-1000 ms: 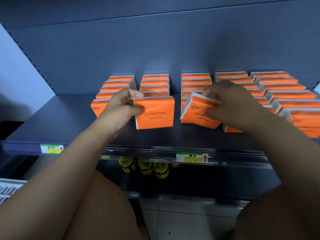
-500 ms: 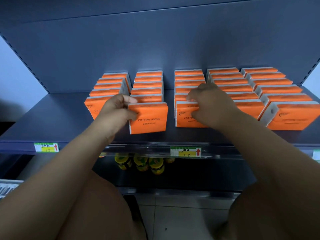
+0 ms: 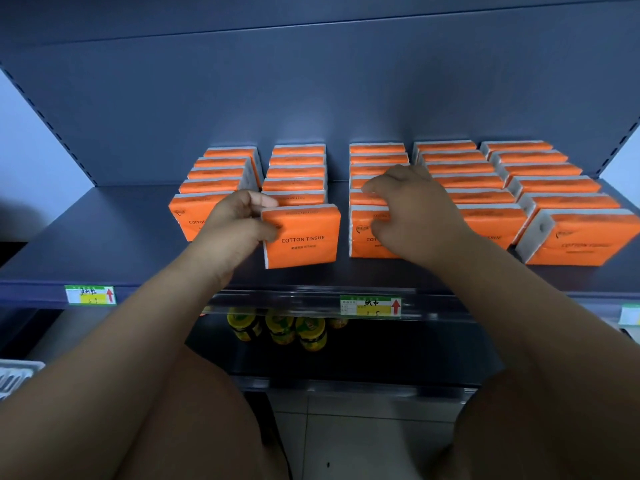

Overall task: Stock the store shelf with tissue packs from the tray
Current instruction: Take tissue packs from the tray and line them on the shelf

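Observation:
Several rows of orange tissue packs stand upright on the dark grey shelf [image 3: 104, 237]. My left hand [image 3: 235, 226] grips the left edge of the front pack of the second row [image 3: 304, 237], marked "COTTON TISSUE", thumb on its face and fingers on its top. My right hand [image 3: 412, 216] holds the front pack of the third row [image 3: 362, 233], which stands upright; its fingers curl over the pack's top edge and cover most of its face. A corner of the white tray [image 3: 14, 375] shows at the lower left edge.
Full rows of packs fill the shelf's right side [image 3: 571, 237] up to the upright. Price tags [image 3: 370, 305] sit on the shelf's front rail. Yellow-green bottles [image 3: 277, 327] stand on the lower shelf. My knees fill the bottom of the view over a tiled floor.
The pack in my right hand went from tilted to standing upright at the front of the third row. My left hand stayed on its pack. The camera moved closer.

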Demonstrator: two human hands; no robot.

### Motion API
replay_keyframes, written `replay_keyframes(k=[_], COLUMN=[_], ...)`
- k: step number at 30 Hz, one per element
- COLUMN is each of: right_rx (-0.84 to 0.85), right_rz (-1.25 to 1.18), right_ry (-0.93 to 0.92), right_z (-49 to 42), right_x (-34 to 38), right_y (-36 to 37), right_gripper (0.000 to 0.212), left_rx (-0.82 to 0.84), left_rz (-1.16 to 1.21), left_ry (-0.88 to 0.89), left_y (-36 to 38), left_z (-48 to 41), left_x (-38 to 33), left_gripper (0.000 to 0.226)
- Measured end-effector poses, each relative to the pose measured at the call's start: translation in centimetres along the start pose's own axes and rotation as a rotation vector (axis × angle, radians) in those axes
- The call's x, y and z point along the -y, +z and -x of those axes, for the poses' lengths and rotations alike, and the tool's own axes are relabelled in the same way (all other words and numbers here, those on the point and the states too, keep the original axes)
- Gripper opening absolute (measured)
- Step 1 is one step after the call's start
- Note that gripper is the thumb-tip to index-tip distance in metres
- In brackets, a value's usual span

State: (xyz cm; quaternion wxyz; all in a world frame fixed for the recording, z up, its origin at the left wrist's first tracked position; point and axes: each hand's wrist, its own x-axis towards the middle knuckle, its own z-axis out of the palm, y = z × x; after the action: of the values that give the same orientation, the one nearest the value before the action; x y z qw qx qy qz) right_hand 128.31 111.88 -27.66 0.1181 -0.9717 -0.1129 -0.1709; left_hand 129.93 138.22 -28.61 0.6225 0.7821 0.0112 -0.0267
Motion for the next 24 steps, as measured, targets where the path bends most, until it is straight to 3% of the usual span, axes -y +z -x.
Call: replay_keyframes(k=[3,7,14,18,24], right_rx=[-0.053,0.023,0.078,0.191,0.313], right_rz=[-0.132,-0.390,-0.617,-0.735,-0.768], right_ry=[-0.013,0.024,0.140,0.211,0.291], right_z=[0.1,0.6,0.9,1.5,1.6], right_x=[1.4,3.4,5.5,7.0,8.6], right_y=[0.3,0.5,0.8,1.4,2.4], right_gripper=[0.037,0.022,0.034,0.034,0.033], left_rx=[-0.003,-0.021,-0.116,-0.192,-0.175], left_rz=[0.012,-0.006,-0.072,-0.056,-0.078], left_ry=[0.016,0.028,0.084,0.021,-0.054], left_y=[-0.2,-0.6,-1.3,-2.1,-2.6], left_z=[0.1,0.3,0.5,-0.2,-0.6], left_x=[-0.2,-0.1,0.4,1.0,0.9], left_gripper=[0.043,0.042,0.040,0.039,0.049])
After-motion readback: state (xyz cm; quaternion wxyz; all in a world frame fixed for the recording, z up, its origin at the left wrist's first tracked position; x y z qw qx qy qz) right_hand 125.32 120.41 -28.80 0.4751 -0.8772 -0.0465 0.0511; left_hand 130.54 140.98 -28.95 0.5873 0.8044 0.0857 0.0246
